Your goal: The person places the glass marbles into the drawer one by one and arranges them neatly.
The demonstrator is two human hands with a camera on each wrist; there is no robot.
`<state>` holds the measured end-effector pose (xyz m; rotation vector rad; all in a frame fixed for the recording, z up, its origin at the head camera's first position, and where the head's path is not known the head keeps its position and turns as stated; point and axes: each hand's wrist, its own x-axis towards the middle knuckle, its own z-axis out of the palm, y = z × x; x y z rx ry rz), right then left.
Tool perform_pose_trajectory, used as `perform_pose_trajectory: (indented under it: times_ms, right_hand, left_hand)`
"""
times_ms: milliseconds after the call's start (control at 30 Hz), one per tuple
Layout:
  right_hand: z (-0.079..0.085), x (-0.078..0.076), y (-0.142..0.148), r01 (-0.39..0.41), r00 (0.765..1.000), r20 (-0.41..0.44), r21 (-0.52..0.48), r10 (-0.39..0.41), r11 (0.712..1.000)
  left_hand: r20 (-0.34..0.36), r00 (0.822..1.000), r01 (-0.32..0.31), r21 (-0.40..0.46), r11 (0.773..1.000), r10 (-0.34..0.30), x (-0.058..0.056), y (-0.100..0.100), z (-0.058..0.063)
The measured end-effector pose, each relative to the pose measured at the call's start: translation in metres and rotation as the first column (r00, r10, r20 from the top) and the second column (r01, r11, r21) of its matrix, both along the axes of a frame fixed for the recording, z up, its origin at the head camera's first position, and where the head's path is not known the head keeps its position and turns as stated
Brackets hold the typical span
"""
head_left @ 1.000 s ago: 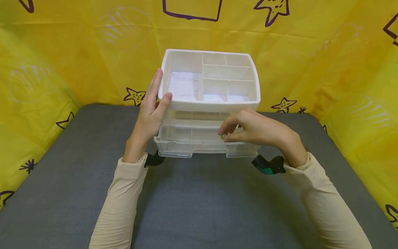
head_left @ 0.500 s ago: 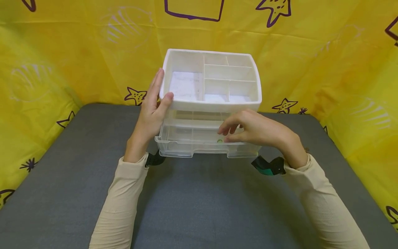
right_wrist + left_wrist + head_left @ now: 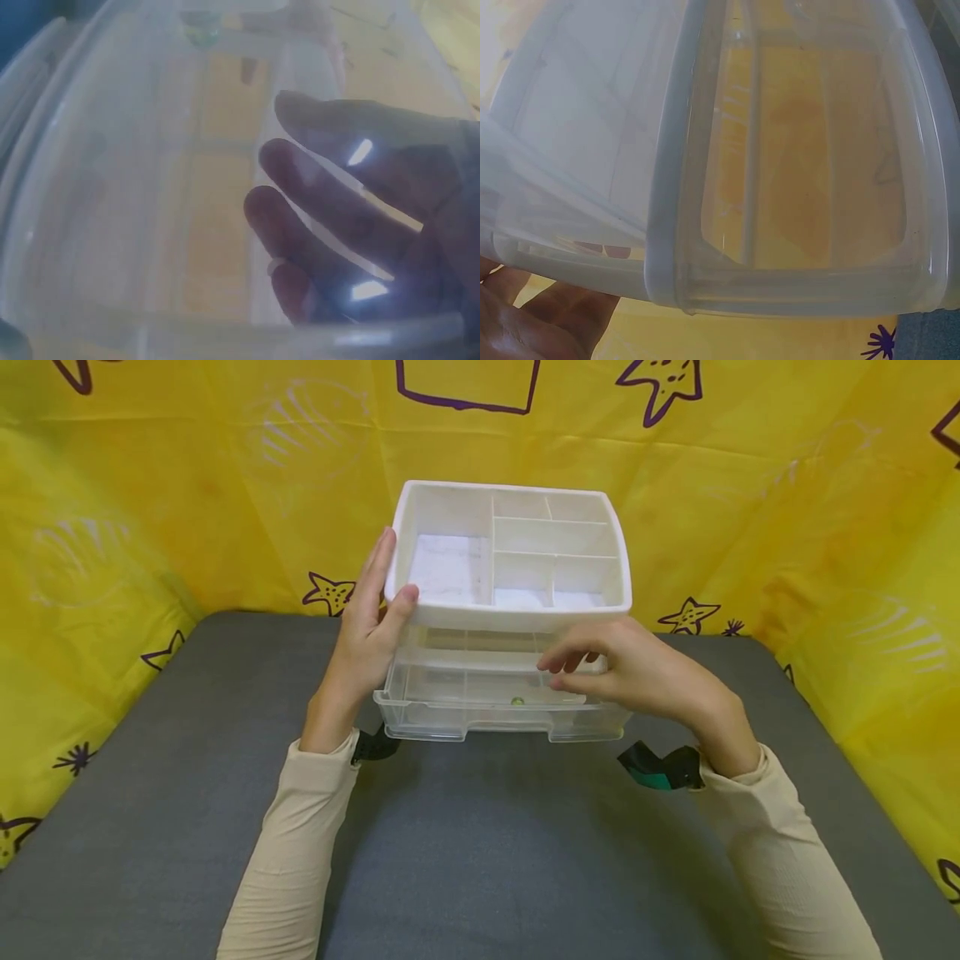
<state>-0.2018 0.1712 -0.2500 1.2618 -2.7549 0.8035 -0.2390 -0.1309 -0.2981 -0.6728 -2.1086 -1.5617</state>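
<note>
A white-topped drawer organizer [image 3: 510, 617] stands at the middle, its clear drawer [image 3: 431, 718] pulled out at the front. Inside that drawer lies a small green marble [image 3: 517, 701], near the front wall. My left hand [image 3: 363, 635] grips the organizer's upper left side, thumb on the front corner and fingers along the side. Over the drawer's right part hovers my right hand [image 3: 637, 672], fingers loosely bent with nothing between them, the thumb apart from the fingertips. Seen through clear plastic in the right wrist view, the fingers [image 3: 292, 157] are spread.
Several divided compartments [image 3: 555, 535] fill the organizer's white top. Dark grey cloth [image 3: 480, 860] covers the table. Yellow patterned fabric [image 3: 225, 485] hangs behind and along both sides.
The right hand's fingers have let go of the marble, which dropped into the drawer and rolled left. That hand has then shifted slightly right. The left hand keeps its grip.
</note>
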Motion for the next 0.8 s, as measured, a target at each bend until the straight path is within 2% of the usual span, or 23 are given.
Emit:
perform_pose_trajectory:
  times_ms: [233, 367, 600, 800]
  right_hand:
    - [-0.004, 0.006, 0.010, 0.020, 0.994, -0.106, -0.140, -0.035, 0.990]
    - [-0.004, 0.011, 0.016, 0.040, 0.991, -0.118, -0.218, -0.067, 0.975]
    - [-0.004, 0.017, 0.028, 0.124, 0.973, -0.158, -0.261, -0.169, 0.957]
    - [-0.006, 0.020, 0.038, 0.147, 0.959, -0.192, -0.292, -0.209, 0.945]
  left_hand:
    - [0.008, 1.000, 0.006, 0.010, 1.000, -0.006, 0.001, 0.000, 0.001]
    - [0.009, 1.000, 0.014, 0.013, 1.000, -0.014, 0.001, 0.001, 0.001]
    - [0.010, 1.000, 0.015, 0.008, 1.000, -0.015, 0.001, 0.001, 0.001]
    - [0.005, 1.000, 0.019, 0.016, 1.000, -0.019, 0.000, 0.001, 0.000]
